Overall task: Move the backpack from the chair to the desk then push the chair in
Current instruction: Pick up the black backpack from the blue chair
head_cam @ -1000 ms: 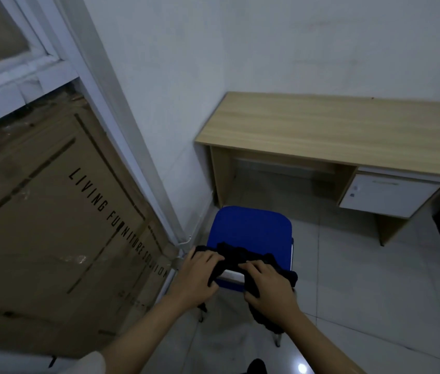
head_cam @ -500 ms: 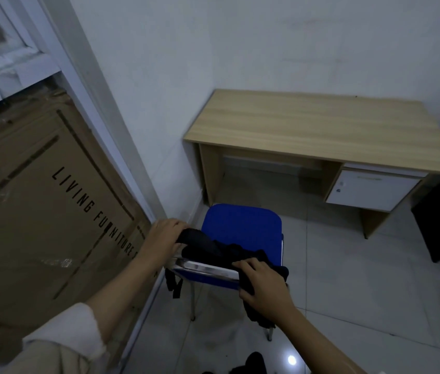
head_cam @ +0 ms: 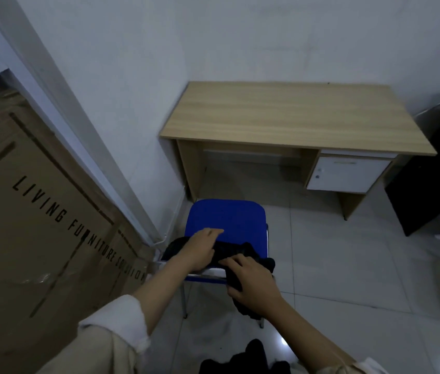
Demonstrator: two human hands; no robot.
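A black backpack [head_cam: 263, 263] hangs over the back of a blue chair [head_cam: 227, 215] that stands on the tiled floor, a short way out from the wooden desk [head_cam: 294, 117]. My left hand [head_cam: 202, 249] lies on top of the backpack with its fingers stretched out toward the seat. On the backpack's right side, my right hand [head_cam: 251, 283] is closed on the black fabric. The lower part of the backpack hangs behind the chair back, partly hidden by my right hand. Nothing lies on the desk top.
A large cardboard box [head_cam: 38, 238] leans against the wall at the left, close to the chair. A white drawer [head_cam: 348, 174] sits under the desk's right side. A black cabinet [head_cam: 434, 184] stands right of the desk. Something dark [head_cam: 243, 360] lies at my feet.
My left hand has left the backpack's left edge and now lies over its top middle. My right hand keeps its hold. The view has shifted, so the desk appears further right.
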